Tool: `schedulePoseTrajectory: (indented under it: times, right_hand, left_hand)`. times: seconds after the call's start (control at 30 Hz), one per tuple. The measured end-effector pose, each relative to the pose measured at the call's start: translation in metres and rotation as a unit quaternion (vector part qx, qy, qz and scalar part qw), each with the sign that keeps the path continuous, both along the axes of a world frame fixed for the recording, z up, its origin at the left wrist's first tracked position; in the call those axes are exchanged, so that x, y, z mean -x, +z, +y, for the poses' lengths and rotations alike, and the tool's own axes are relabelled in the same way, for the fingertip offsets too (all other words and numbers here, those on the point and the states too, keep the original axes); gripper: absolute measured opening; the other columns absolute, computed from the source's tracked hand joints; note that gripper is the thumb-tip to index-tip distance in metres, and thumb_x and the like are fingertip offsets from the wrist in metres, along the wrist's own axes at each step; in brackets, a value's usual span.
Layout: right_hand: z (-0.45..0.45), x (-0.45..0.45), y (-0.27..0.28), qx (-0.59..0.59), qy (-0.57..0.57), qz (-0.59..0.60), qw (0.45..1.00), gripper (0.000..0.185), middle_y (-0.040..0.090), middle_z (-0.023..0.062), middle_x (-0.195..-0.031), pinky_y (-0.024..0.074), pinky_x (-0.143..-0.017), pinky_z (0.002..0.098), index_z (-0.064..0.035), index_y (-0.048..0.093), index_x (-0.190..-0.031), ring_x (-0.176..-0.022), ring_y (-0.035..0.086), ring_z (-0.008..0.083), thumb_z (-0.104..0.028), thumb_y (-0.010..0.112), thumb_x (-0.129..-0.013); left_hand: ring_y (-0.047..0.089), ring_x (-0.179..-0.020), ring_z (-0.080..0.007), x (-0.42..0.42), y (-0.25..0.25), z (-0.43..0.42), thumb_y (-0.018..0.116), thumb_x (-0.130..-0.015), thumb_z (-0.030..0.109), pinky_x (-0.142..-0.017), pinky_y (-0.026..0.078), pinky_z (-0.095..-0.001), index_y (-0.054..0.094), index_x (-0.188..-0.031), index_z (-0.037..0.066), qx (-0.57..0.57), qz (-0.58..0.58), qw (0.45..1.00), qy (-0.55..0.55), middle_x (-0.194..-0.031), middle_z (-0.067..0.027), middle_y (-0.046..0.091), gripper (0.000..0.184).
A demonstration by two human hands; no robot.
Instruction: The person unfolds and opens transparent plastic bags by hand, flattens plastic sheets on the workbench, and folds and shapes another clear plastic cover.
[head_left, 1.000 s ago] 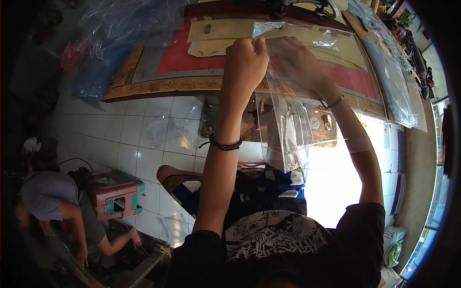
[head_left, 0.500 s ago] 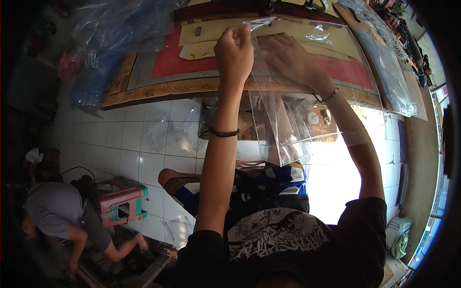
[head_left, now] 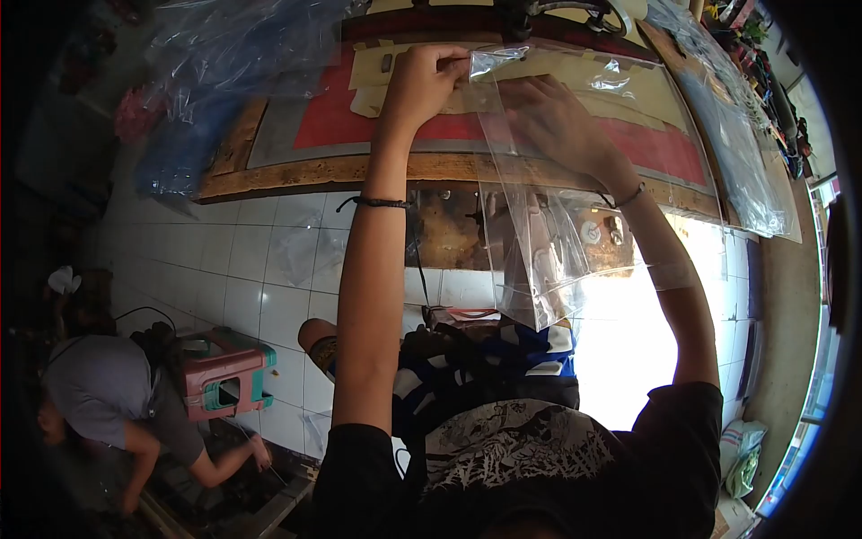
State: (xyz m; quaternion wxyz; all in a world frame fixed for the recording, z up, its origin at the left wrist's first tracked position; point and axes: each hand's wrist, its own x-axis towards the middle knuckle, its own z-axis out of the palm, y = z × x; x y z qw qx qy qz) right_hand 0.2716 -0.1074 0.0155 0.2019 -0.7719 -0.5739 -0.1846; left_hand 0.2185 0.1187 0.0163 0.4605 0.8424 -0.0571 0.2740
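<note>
My left hand (head_left: 424, 88) pinches the folded edge of a clear plastic sheet (head_left: 539, 260) above the workbench. The sheet spreads to the right and hangs down over the bench's front edge in loose folds. Behind the see-through film is my right hand (head_left: 558, 126), its fingers spread and slightly bent, the palm facing down; whether it touches the film I cannot tell. Beneath both hands the wooden bench (head_left: 341, 171) bears a red sheet (head_left: 337, 121) and a torn cream-coloured sheet (head_left: 368, 97).
Crumpled clear plastic (head_left: 242, 63) is heaped at the bench's left, with more plastic film (head_left: 736, 153) along the right. A black metal wheel (head_left: 620, 16) stands at the back. At lower left, a person in grey (head_left: 99, 386) bends beside a pink and green stool (head_left: 229, 373).
My left hand has shifted slightly left and tilted, still pinching the film. The film's held edge and lower tip have moved a little right in view. My right hand has moved slightly right and down.
</note>
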Motion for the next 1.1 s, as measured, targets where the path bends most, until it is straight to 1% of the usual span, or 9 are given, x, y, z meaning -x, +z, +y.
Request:
schedulePoseTrajectory:
  times: [0.1,0.2,0.3,0.4,0.5,0.67,0.87,1.07,1.1]
  right_hand:
    - [-0.002,0.009,0.006,-0.011,0.008,0.037,0.999,0.036,0.059,0.0090,-0.126,0.0393,-0.103,0.0444,-0.0079,0.060,-0.122,-0.118,0.051,0.0319,-0.029,0.056,-0.093]
    - [0.000,0.009,0.006,-0.006,0.008,0.043,0.999,0.034,0.059,0.0088,-0.126,0.0397,-0.103,0.0442,-0.0078,0.061,-0.119,-0.118,0.051,0.0318,-0.028,0.058,-0.092]
    - [0.000,0.002,0.002,0.007,0.010,0.005,1.000,0.034,0.060,0.0098,-0.125,0.0406,-0.102,0.0444,-0.0086,0.061,-0.119,-0.117,0.052,0.0323,-0.028,0.059,-0.091]
    - [0.000,0.002,-0.001,0.005,-0.003,0.004,1.000,0.034,0.059,0.0097,-0.125,0.0411,-0.101,0.0444,-0.0096,0.062,-0.119,-0.118,0.052,0.0326,-0.027,0.059,-0.090]
    - [0.000,0.001,-0.002,0.012,-0.030,0.009,0.999,0.033,0.058,0.0093,-0.127,0.0413,-0.101,0.0445,-0.0095,0.063,-0.118,-0.117,0.052,0.0332,-0.026,0.059,-0.090]
    - [-0.002,0.001,-0.001,0.017,0.010,-0.021,1.000,0.033,0.058,0.0081,-0.129,0.0420,-0.101,0.0443,-0.0105,0.064,-0.119,-0.116,0.053,0.0342,-0.024,0.058,-0.089]
    - [0.001,-0.001,-0.005,-0.003,-0.008,-0.013,1.000,0.033,0.060,0.0087,-0.126,0.0431,-0.099,0.0447,-0.0119,0.064,-0.118,-0.113,0.055,0.0350,-0.026,0.060,-0.089]
    - [-0.001,-0.001,-0.005,-0.010,-0.004,-0.019,1.000,0.043,0.063,0.0140,-0.116,0.0440,-0.096,0.0462,-0.0114,0.058,-0.127,-0.111,0.055,0.0357,-0.032,0.062,-0.089]
    - [-0.001,-0.002,-0.007,-0.008,-0.009,-0.021,1.000,0.045,0.063,0.0144,-0.116,0.0440,-0.096,0.0462,-0.0112,0.057,-0.128,-0.112,0.055,0.0358,-0.033,0.062,-0.089]
  left_hand:
    - [0.070,-0.071,-0.0205,-0.003,-0.003,-0.004,0.064,-0.089,0.011,-0.066,0.053,-0.0311,0.070,-0.102,-0.002,-0.001,0.024,0.999,0.027,-0.083,-0.0138,0.072,0.019]
    - [0.065,-0.067,-0.0117,-0.012,-0.014,-0.005,0.067,-0.089,0.015,-0.060,0.048,-0.0268,0.070,-0.102,-0.002,-0.080,-0.061,0.993,0.060,-0.074,-0.0092,0.070,0.022]
    - [0.064,-0.065,-0.0112,-0.006,-0.015,-0.010,0.068,-0.087,0.016,-0.058,0.047,-0.0268,0.070,-0.095,-0.001,-0.018,-0.110,0.991,0.073,-0.074,-0.0084,0.069,0.019]
    - [0.069,-0.069,-0.0230,0.009,-0.011,-0.014,0.068,-0.080,0.007,-0.064,0.053,-0.0321,0.070,-0.095,-0.001,0.042,-0.031,0.997,0.056,-0.077,-0.0129,0.070,0.017]
    - [0.065,-0.066,-0.0117,0.021,-0.020,-0.024,0.069,-0.086,0.016,-0.057,0.047,-0.0261,0.067,-0.093,-0.001,-0.008,-0.030,0.996,0.081,-0.075,-0.0089,0.068,0.018]
    - [0.065,-0.094,-0.0363,0.022,-0.019,-0.036,0.062,-0.086,0.008,-0.084,0.049,-0.0391,0.068,-0.106,-0.001,-0.143,-0.031,0.986,0.076,-0.099,-0.0202,0.068,0.023]
    - [0.067,-0.092,-0.0343,0.011,-0.019,-0.025,0.063,-0.086,0.008,-0.081,0.051,-0.0370,0.069,-0.105,0.000,-0.178,-0.073,0.977,0.087,-0.100,-0.0200,0.069,0.022]
    - [0.070,-0.084,-0.0269,-0.004,-0.002,-0.018,0.067,-0.085,0.012,-0.079,0.052,-0.0333,0.072,-0.099,0.002,-0.004,0.087,0.991,0.099,-0.092,-0.0152,0.072,0.017]
    - [0.070,-0.083,-0.0252,-0.011,-0.004,-0.012,0.068,-0.086,0.013,-0.078,0.051,-0.0329,0.072,-0.099,0.002,-0.041,0.073,0.994,0.075,-0.092,-0.0143,0.073,0.018]
